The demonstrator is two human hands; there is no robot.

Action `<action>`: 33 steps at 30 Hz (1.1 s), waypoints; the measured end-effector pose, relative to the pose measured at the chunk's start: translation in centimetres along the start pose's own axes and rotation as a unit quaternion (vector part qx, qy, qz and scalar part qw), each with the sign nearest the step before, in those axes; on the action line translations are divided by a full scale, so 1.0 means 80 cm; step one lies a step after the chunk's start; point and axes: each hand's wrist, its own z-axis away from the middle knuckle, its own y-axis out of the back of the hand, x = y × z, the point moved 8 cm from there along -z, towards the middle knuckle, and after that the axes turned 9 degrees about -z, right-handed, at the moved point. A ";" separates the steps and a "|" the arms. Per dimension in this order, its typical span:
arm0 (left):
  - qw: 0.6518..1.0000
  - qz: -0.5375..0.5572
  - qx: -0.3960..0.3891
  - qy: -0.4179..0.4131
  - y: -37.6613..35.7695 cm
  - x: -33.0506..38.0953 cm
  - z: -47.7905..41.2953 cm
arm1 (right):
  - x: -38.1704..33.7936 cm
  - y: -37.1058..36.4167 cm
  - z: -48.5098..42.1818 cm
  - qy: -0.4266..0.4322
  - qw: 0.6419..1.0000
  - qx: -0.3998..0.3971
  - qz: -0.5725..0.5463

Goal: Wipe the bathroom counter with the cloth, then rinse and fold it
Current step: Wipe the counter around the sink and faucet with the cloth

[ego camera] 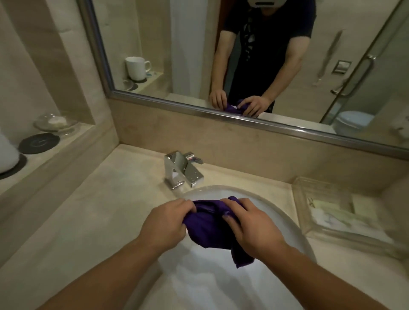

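Both hands, left hand [169,218] and right hand [254,228], hold the cloth [210,225] bunched over the sink [276,212], fingers [188,205] curled round it, likely so rinse water drains below the tap [183,170].

The left grip [168,219] and right grip [252,225] are bare, as are both forearms [115,272]. In the mirror [177,55] the person wears a dark short-sleeved T-shirt [278,33], its sleeves ending above the elbows. A black-and-white patterned strip [250,39] runs down the chest, and a pale grey headset [263,2] shows at the top edge.
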 end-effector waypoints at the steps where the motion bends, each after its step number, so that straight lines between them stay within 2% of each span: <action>1: 1.000 -0.002 0.009 -0.002 -0.007 0.014 -0.012 | 0.019 0.010 -0.005 -0.005 1.000 0.005 0.007; 3: 1.000 -0.001 0.027 0.003 -0.021 0.035 -0.034 | 0.061 0.037 -0.017 -0.027 0.999 0.032 0.001; 7: 0.999 -0.007 0.024 0.026 -0.039 0.057 -0.074 | 0.165 0.127 -0.034 -0.136 0.973 0.166 -0.081; 10: 0.998 -0.022 0.026 0.046 -0.041 0.077 -0.113 | 0.220 0.174 -0.055 -0.171 0.963 0.191 -0.082; 13: 0.994 -0.078 0.070 0.038 -0.036 0.099 -0.167 | 0.257 0.184 -0.086 -0.184 0.967 0.171 -0.051; 16: 0.979 -0.176 0.096 0.048 -0.039 0.107 -0.207 | 0.271 0.163 -0.100 -0.180 0.976 0.093 0.076; 17: 0.974 -0.211 0.067 0.057 -0.049 0.106 -0.219 | 0.273 0.154 -0.100 -0.178 0.974 0.066 0.124; 19: 0.962 -0.254 -0.054 0.090 -0.085 0.097 -0.230 | 0.272 0.122 -0.098 -0.162 0.976 -0.005 0.148; 21: 0.950 -0.236 -0.179 0.102 -0.132 0.086 -0.225 | 0.259 0.079 -0.095 -0.104 0.985 -0.026 0.138; 22: 0.947 -0.219 -0.211 0.098 -0.153 0.084 -0.221 | 0.250 0.059 -0.093 -0.082 0.988 -0.030 0.127; 23: 0.952 -0.198 -0.212 0.096 -0.164 0.085 -0.219 | 0.246 0.040 -0.090 -0.089 0.989 -0.042 0.107; 26: 0.975 -0.193 -0.082 0.077 -0.165 0.090 -0.227 | 0.267 -0.003 -0.085 -0.185 0.977 -0.090 0.056; 27: 0.976 -0.198 -0.056 0.067 -0.169 0.092 -0.232 | 0.276 -0.008 -0.085 -0.208 0.974 -0.079 0.046; 30: 0.977 -0.190 -0.075 0.056 -0.196 0.110 -0.239 | 0.285 -0.011 -0.085 -0.219 0.974 -0.001 0.054; 33: 0.982 -0.170 -0.074 -0.029 -0.216 0.153 -0.243 | 0.287 -0.010 -0.085 -0.233 0.970 0.057 0.035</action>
